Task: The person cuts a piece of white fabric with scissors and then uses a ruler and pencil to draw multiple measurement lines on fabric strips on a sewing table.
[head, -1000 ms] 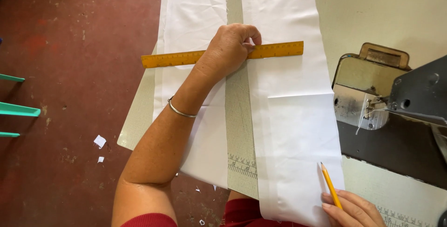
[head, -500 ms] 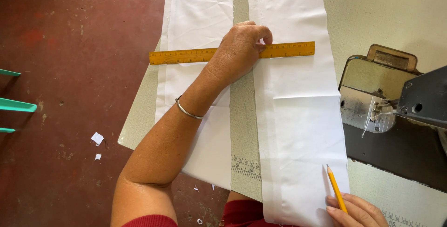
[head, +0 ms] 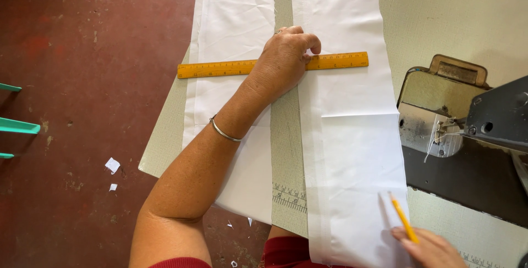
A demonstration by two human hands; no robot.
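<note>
The left hand (head: pixel 283 62) presses flat on a yellow ruler (head: pixel 220 69), fingers curled down over its middle, pinning it rather than gripping it. The ruler lies crosswise on the tabletop (head: pixel 440 15), spanning two strips of white cloth: its left end sits on the left strip (head: pixel 231 20), which runs along the tabletop's left edge and hangs a little past it, and its right end reaches across the right strip (head: pixel 352 152), stopping just short of that strip's right side. A silver bangle (head: pixel 224 133) circles the left wrist. Down at the near edge, the right hand (head: pixel 432 249) is closed around a yellow pencil (head: pixel 403 218), its tip resting on the lower part of the right strip. A grey sewing machine (head: pixel 484 130) stands at the tabletop's right edge, close beside the right strip. A printed measuring scale (head: pixel 289 197) shows on the tabletop between the two strips. Off the left edge, small white scraps (head: pixel 112 164) lie on the red floor (head: pixel 82 81).
</note>
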